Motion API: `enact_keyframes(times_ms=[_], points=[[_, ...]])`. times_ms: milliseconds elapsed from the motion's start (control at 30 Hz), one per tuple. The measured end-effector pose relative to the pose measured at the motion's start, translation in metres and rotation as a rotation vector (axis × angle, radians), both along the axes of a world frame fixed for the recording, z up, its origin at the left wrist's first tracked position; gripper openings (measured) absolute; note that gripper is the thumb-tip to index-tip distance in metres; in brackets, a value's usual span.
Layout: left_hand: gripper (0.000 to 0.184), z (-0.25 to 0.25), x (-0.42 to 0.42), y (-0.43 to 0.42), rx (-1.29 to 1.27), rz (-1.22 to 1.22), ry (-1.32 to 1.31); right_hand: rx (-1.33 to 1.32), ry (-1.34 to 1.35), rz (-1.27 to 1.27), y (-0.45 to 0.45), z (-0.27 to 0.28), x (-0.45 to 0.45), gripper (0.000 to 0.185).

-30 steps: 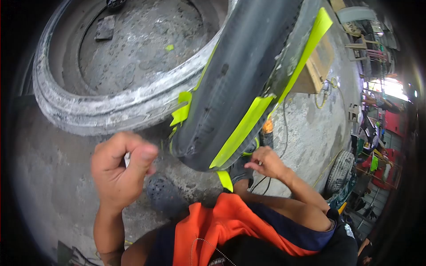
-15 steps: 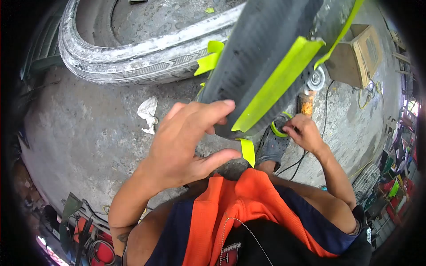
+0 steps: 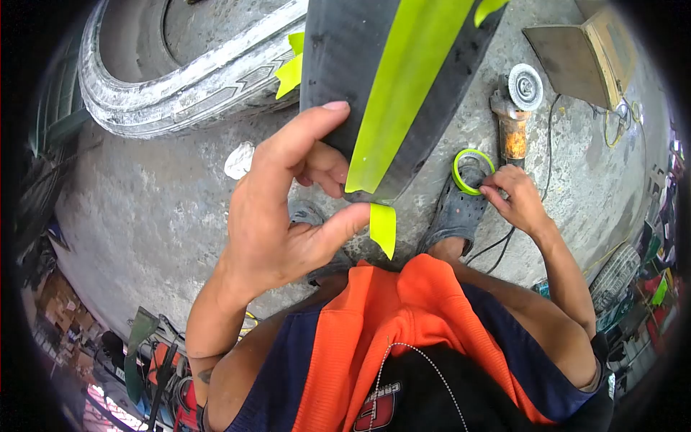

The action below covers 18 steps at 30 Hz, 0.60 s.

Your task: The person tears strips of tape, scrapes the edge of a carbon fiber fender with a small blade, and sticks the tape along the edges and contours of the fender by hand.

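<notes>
A dark rubber tube (image 3: pixel 338 54) stands in front of me, with a wide lime-green strip (image 3: pixel 403 86) stuck along it. My left hand (image 3: pixel 288 194) is at the tube's lower left edge, fingers curved against the rubber and thumb apart from them. The thumb touches a short lime-green strip (image 3: pixel 384 230) that hangs below the tube's end. On the right, my right hand (image 3: pixel 517 198) pinches the edge of a lime-green tape roll (image 3: pixel 459 189), just above a dark clog (image 3: pixel 461 216).
A whitish, dusty tire (image 3: pixel 165 108) lies at the upper left. An angle grinder (image 3: pixel 514 133) with a round disc rests on the floor at the right, its cord nearby. Behind it stands a wooden box (image 3: pixel 568 57). A white cloth (image 3: pixel 239 160) lies left of the tube.
The view has shifted and the tube's strip now faces me more. My left hand has come from the left onto the tube's lower end. The grinder and the tape roll show more fully.
</notes>
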<state>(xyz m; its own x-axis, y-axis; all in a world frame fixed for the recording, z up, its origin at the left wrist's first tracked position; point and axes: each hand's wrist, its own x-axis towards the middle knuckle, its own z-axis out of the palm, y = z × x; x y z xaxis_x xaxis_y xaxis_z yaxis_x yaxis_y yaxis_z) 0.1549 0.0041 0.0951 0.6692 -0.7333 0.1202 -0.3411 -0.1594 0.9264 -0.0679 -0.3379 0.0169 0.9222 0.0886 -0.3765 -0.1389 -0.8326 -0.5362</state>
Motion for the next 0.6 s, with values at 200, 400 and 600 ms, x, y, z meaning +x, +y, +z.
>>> enact_keyframes(times_ms=[200, 400, 600], points=[[0.090, -0.006, 0.003, 0.006, -0.001, -0.085, -0.032, 0.012, 0.004, 0.010, 0.000, 0.000, 0.007, 0.013], [0.070, -0.005, 0.009, 0.013, -0.089, -0.037, -0.106, 0.030, 0.017, 0.048, 0.002, 0.001, 0.018, 0.018], [0.010, 0.015, 0.023, 0.071, 0.102, 0.566, 0.039, 0.011, -0.036, -0.017, 0.013, -0.005, 0.009, 0.017]])
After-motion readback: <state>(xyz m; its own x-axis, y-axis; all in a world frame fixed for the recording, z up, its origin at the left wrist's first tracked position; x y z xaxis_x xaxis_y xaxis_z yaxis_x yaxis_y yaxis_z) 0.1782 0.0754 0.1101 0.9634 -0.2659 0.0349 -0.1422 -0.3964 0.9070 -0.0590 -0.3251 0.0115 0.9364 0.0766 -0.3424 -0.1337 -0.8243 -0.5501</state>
